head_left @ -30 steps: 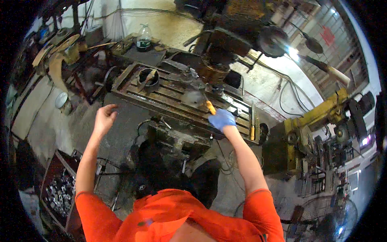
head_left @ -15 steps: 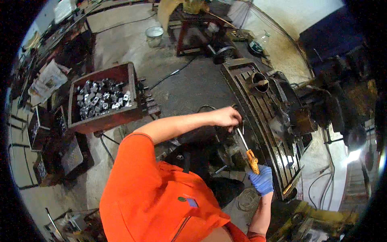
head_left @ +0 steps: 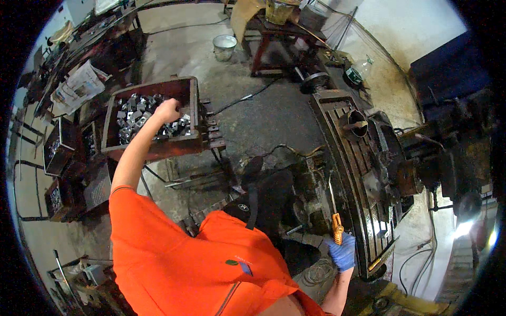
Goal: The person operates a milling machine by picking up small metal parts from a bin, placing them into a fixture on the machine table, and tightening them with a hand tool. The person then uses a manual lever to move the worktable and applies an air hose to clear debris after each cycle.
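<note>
My bare left hand (head_left: 167,111) is over the right half of a rusty red metal bin (head_left: 196,113), just above a heap of small shiny metal blocks (head_left: 137,117). Its fingers are curled closed, and whatever they hold is hidden. In a blue glove, my right hand (head_left: 342,253) grips an orange-handled tool (head_left: 337,224) at the lower right. The tool's long, thin metal shaft points away from me, alongside the slotted machine table (head_left: 345,152); its exact kind is unclear.
A round metal cup (head_left: 354,125) sits on the machine table. Dark machine parts (head_left: 411,176) stand to its right. Smaller bins (head_left: 59,147) flank the red one on the left. Farther off are a bucket (head_left: 224,47) and a red stand (head_left: 263,50). A cable (head_left: 247,97) crosses the floor.
My left hand has swung left from beside the tool's tip to the red bin. My right hand keeps its grip on the tool, now slightly lower in view. The whole view has shifted.
</note>
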{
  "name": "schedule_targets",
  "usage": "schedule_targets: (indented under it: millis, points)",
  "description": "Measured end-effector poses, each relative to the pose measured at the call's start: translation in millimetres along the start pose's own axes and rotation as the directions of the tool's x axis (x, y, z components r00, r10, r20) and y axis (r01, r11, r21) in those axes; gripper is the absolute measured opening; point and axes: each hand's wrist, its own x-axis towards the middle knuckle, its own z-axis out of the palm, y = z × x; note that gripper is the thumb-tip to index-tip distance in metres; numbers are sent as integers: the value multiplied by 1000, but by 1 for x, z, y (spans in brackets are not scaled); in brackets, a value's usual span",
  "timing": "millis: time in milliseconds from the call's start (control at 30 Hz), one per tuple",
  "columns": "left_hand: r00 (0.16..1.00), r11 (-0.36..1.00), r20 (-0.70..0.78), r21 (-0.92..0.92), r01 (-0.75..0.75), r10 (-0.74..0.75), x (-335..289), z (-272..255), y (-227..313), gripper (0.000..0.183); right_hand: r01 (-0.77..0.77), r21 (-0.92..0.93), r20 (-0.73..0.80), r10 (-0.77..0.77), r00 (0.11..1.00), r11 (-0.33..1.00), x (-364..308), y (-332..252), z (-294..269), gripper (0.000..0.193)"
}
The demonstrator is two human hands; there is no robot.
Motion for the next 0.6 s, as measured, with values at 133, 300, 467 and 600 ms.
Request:
schedule_targets:
  millis: [133,300,467,600]
  points:
    - [987,977,113,195,89,-113,24,43,7,28,112,130,-57,-106,993,985,-3,-2,3,23]
    - [954,967,182,140,213,-237,49,65,5,27,52,-15,-67,-53,996,999,-10,-3,2,22]
    - [976,979,98,70,190,-196,50,69,-2,26,68,30,-75,-65,995,997,-14,1,4,22]
    - [988,987,-25,-58,151,-153,50,75,-3,24,103,73,-91,-96,991,992,-13,4,7,24]
